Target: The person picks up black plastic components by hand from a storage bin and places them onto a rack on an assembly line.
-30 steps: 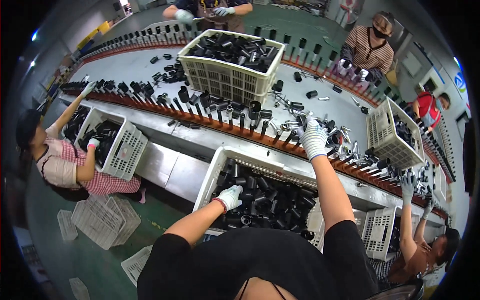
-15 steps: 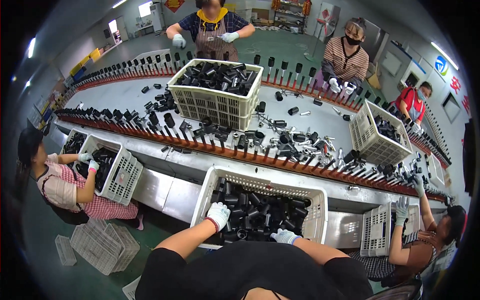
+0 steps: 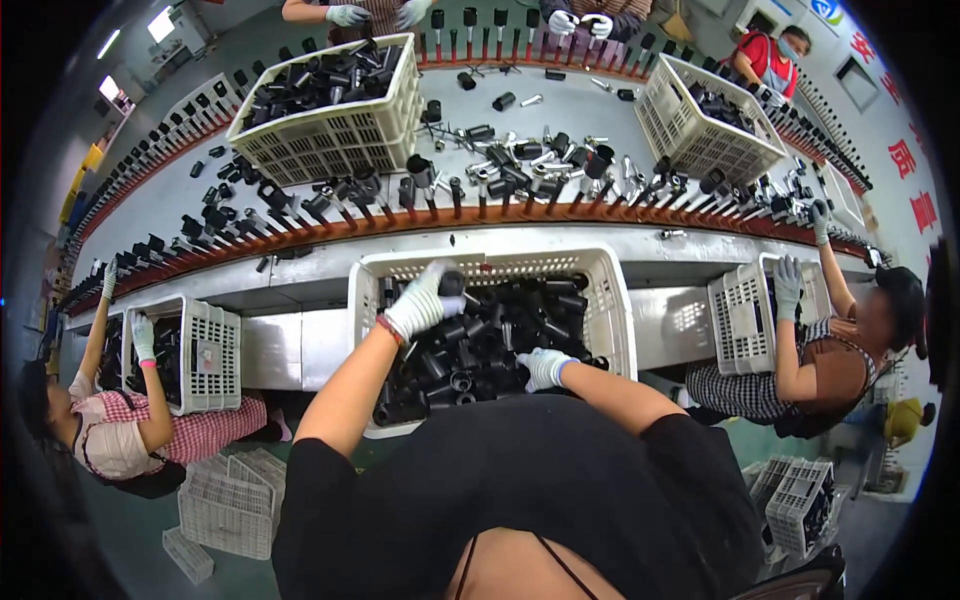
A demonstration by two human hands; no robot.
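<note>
A white plastic crate [image 3: 608, 325] full of short black plastic sleeves [image 3: 500, 325] sits right in front of me. My left hand [image 3: 420, 305], in a white knit glove, is over the crate's far left part with its fingers closed round a black plastic sleeve [image 3: 452, 284]. Lower and to the right, my right hand [image 3: 545, 368], gloved too, rests on the heap near the crate's front. Its fingers are bent together at the sleeves; what they hold, if anything, is hidden.
Beyond the crate runs a reddish rail [image 3: 410, 218] of upright pegs, many capped with black sleeves. Loose sleeves and metal pieces lie on the table [image 3: 480, 95] behind, with stacked crates [image 3: 330, 140] and another crate [image 3: 700, 125]. Co-workers sit left and right; others work across.
My left hand has lifted from the heap and moved toward the crate's far side with a sleeve. My right hand has shifted slightly left and up. The whole view has tilted nearer.
</note>
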